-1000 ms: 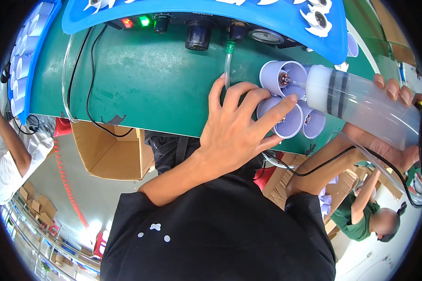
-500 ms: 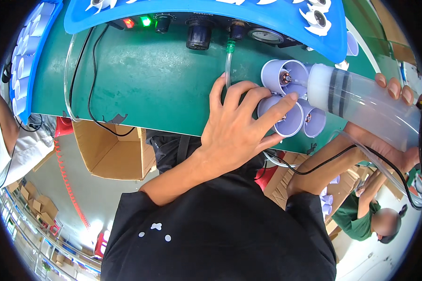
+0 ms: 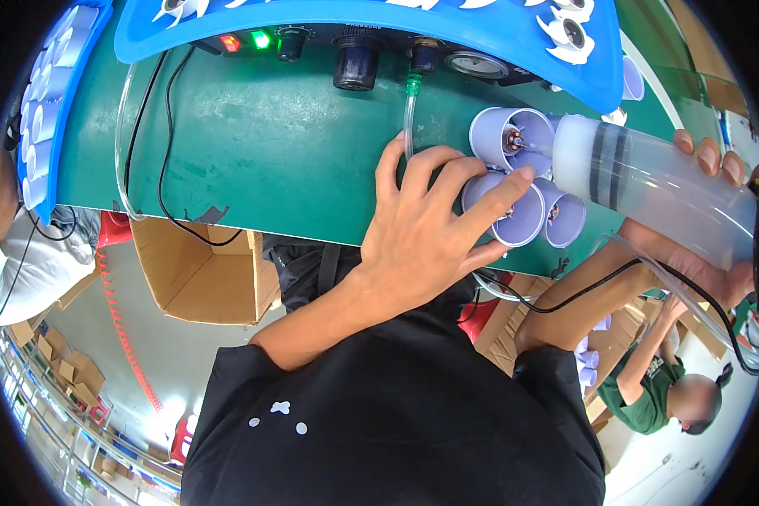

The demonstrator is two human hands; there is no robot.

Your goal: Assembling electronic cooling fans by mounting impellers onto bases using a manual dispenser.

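Right hand [image 3: 691, 266], frame right, wraps translucent plastic cylinder [image 3: 679, 190], likely steadying; left hand [image 3: 426, 223] on round lilac plastic cup [image 3: 530, 221], hold unclear.

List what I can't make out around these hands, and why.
All in the head view:
Translucent syringe: rear end lost in the dark right rim; it also hides part of the right hand.
Needle: too small to tell whether it touches the copper winding.
Lower-left lilac cup: partly covered by the left hand.
Black control box: top hidden by the blue tray.
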